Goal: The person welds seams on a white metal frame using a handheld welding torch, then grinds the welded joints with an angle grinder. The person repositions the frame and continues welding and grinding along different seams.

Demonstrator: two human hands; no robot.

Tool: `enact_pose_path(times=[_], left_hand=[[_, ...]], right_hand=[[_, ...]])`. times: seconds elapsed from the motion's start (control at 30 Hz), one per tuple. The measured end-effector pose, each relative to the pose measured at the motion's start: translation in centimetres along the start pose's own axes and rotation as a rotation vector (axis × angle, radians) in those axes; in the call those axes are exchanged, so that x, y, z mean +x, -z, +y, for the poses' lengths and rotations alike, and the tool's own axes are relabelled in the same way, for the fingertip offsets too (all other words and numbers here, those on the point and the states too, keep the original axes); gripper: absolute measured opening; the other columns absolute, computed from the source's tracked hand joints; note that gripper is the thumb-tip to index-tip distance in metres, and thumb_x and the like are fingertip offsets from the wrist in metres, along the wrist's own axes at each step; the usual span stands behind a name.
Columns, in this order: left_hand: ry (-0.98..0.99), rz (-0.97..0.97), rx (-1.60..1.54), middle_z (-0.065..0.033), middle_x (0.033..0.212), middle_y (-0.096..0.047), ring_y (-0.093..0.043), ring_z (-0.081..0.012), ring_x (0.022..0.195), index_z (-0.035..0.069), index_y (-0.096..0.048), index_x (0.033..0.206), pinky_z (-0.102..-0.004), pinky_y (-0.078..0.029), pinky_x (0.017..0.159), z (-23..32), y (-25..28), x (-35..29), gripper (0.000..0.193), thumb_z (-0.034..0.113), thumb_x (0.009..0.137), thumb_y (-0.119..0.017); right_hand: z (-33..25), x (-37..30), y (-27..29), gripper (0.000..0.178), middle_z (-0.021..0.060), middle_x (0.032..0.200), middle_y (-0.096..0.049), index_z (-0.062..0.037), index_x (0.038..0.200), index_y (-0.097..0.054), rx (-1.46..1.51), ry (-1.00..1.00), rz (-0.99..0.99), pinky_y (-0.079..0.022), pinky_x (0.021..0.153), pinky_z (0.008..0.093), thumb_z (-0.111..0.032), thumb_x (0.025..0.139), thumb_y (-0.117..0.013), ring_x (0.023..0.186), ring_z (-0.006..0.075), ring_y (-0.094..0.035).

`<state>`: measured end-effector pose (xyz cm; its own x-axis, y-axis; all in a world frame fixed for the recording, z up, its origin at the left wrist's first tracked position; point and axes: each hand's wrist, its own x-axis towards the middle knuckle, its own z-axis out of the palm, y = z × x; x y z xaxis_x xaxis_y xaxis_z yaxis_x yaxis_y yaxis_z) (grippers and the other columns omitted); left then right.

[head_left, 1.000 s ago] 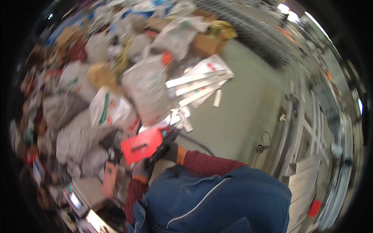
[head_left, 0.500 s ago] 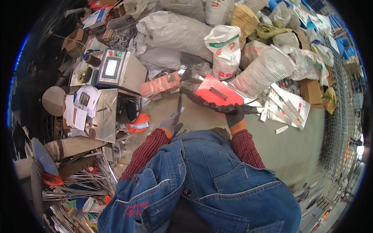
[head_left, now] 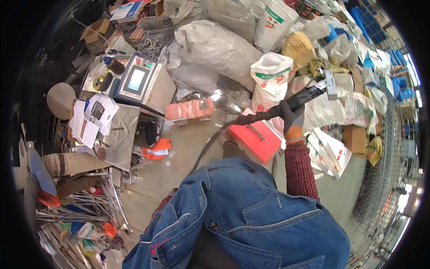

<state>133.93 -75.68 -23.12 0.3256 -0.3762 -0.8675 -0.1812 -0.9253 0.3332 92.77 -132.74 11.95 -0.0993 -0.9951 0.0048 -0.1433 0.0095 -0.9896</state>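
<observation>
My right hand [head_left: 292,119], in a dark glove with an orange cuff, is wrapped round a black hand tool [head_left: 309,95]. The tool looks like a welding gun, but its exact kind is not clear. It slants up to the right and ends in a silvery metal head [head_left: 331,85]. From its lower end a black cable [head_left: 207,145] curves down toward my left side. Below the tool lies a red box [head_left: 257,144] with a dark handle. Only a bit of my left checked sleeve shows beside my denim clothing; the left hand is hidden.
A metal machine with a lit screen [head_left: 136,80] stands at the left, beside a small metal table [head_left: 123,143] with papers and a calculator. Large plastic sacks [head_left: 219,49] pile up ahead. Wire mesh panels [head_left: 374,184] stand at the right; metal strips [head_left: 80,210] lie lower left.
My right hand has lifted the tool up and to the right, swinging its metal head away from me. My left hand has dropped back out of sight. The view has shifted slightly.
</observation>
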Motion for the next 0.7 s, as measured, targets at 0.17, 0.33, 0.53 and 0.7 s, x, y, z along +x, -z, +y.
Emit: enact_pose_path(times=[0.17, 0.33, 0.53, 0.7], left_hand=[[0.085, 0.166, -0.187, -0.0216, 0.141, -0.081, -0.077, -0.034, 0.133, 0.006, -0.066, 0.162, -0.0435, -0.059, 0.116, 2.7, -1.5, -3.7, 0.087, 0.054, 0.095, -0.091], [0.187, 0.265, -0.284, -0.0213, 0.139, -0.081, -0.077, -0.0335, 0.131, 0.006, -0.067, 0.16, -0.0432, -0.06, 0.115, 5.5, -2.2, -8.5, 0.084, 0.053, 0.095, -0.092], [0.322, 0.309, -0.353, -0.0208, 0.137, -0.082, -0.077, -0.0329, 0.129, 0.005, -0.069, 0.157, -0.0428, -0.06, 0.114, 8.7, -4.3, -12.4, 0.081, 0.051, 0.095, -0.092], [0.444, 0.312, -0.405, -0.0205, 0.135, -0.083, -0.078, -0.0323, 0.127, 0.005, -0.071, 0.155, -0.0424, -0.061, 0.113, 11.3, -6.1, -14.7, 0.078, 0.05, 0.095, -0.093]], right_hand=[[3.8, 11.1, -10.4, 0.066, 0.0142, 0.121, -0.074, 0.0028, 0.142, -0.062, -0.084, 0.149, -0.088, -0.06, 0.094, 0.0427, -0.029, 0.093, -0.093, 0.106, 0.0259, -0.071], [8.2, 20.5, -20.6, 0.092, 0.0219, 0.133, -0.078, -0.0055, 0.167, -0.052, -0.256, 0.078, -0.181, -0.06, 0.106, 0.0476, -0.036, 0.088, -0.087, 0.118, 0.0376, -0.077], [10.1, 28.9, -33.4, 0.086, 0.0242, 0.13, -0.083, -0.0117, 0.164, -0.057, -0.512, 0.058, -0.334, -0.059, 0.109, 0.0533, -0.042, 0.089, -0.083, 0.122, 0.0441, -0.079], [12.9, 36.1, -41.9, 0.071, 0.0232, 0.133, -0.082, -0.0171, 0.159, -0.063, -0.538, 0.093, -0.427, -0.059, 0.108, 0.0555, -0.06, 0.105, -0.076, 0.126, 0.0466, -0.078]])
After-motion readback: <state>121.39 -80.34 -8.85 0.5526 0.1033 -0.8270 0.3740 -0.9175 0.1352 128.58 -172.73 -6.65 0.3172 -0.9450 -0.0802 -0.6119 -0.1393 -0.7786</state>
